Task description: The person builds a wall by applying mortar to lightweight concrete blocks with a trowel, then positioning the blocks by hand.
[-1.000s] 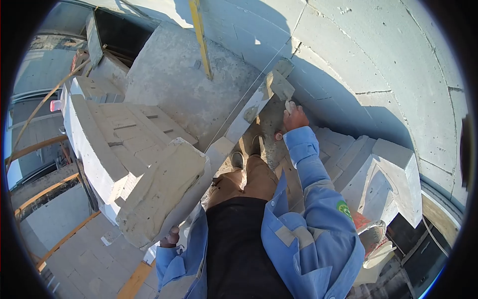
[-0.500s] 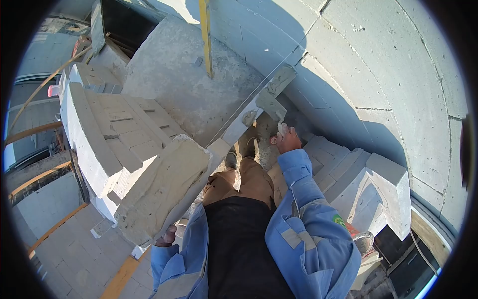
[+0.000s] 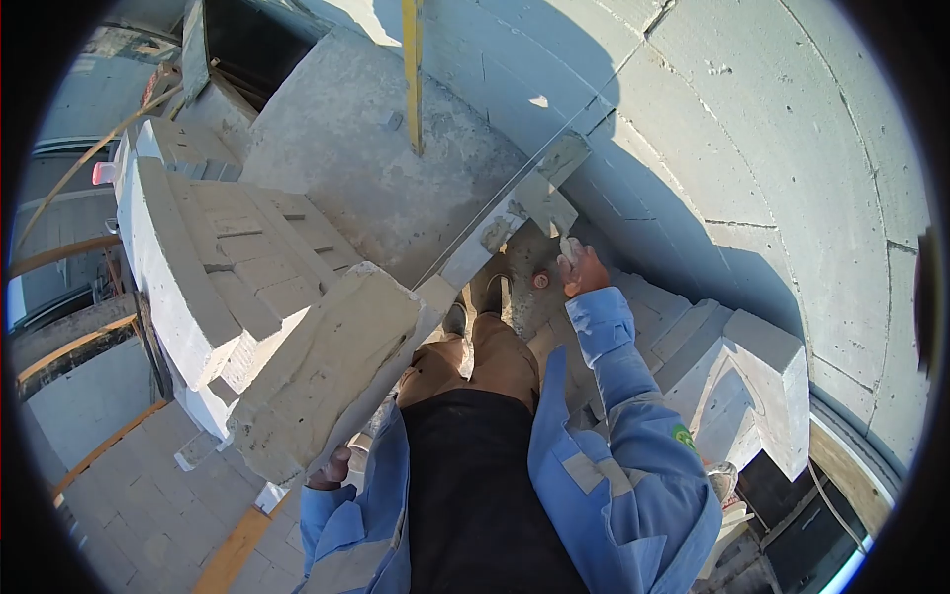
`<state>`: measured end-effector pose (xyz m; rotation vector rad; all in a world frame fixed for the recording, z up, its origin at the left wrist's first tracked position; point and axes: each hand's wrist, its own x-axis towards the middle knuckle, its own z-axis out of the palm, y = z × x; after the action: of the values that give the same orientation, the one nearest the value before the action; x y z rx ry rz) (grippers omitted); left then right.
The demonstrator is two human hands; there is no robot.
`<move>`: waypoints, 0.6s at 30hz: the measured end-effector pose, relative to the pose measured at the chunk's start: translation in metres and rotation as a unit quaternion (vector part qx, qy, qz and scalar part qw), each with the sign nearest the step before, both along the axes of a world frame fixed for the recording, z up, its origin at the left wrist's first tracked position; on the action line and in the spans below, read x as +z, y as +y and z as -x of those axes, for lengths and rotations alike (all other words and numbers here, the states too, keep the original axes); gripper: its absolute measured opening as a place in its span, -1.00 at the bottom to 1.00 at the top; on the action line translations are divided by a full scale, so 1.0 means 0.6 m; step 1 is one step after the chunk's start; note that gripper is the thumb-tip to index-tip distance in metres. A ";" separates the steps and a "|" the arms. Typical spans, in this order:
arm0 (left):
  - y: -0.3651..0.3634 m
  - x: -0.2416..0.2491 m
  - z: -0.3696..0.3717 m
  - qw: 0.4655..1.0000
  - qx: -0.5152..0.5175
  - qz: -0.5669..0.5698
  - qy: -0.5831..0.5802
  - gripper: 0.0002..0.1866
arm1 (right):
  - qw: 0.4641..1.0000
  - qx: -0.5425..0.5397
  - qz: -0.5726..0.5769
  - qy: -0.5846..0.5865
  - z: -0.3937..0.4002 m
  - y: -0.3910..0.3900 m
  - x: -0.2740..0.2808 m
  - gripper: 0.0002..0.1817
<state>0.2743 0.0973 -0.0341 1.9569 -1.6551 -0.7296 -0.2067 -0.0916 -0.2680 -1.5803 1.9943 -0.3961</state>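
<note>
Grey trowel (image 3: 547,203) in right hand (image 3: 584,271) | pale block (image 3: 322,371) in left hand (image 3: 332,469)

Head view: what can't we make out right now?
- Left hand: the block hides most of its fingers, so how it grips is unclear.
- Trowel: the right hand covers most of the handle.
- Sleeve badge: too small to read.
- Pink-red item, far left: too small to identify.
- Big wall: the image's round edge cuts it off.

All in the head view.
</note>
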 end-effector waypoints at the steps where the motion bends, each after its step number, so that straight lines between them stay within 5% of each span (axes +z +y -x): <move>1: 0.000 0.000 0.000 1.000 0.001 -0.001 0.002 -0.29 | 1.000 0.001 -0.001 0.002 -0.007 0.013 0.001 -0.48; 6: -0.005 0.002 0.013 0.997 0.046 -0.002 0.066 -0.18 | 0.979 0.145 -0.139 0.014 -0.060 0.054 0.032 -0.47; 16: 0.038 -0.012 -0.029 0.984 0.068 -0.111 0.124 -0.08 | 0.987 0.056 -0.147 0.033 0.051 -0.068 -0.009 -0.46; 18: 0.034 -0.003 -0.020 0.983 0.083 -0.119 0.113 -0.06 | 0.995 0.018 -0.051 0.089 0.071 -0.091 -0.029 -0.52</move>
<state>0.2861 0.1174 -0.0359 2.0535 -1.3042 -1.0800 -0.2492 -0.1464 -0.2854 -1.6339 2.0801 -0.1408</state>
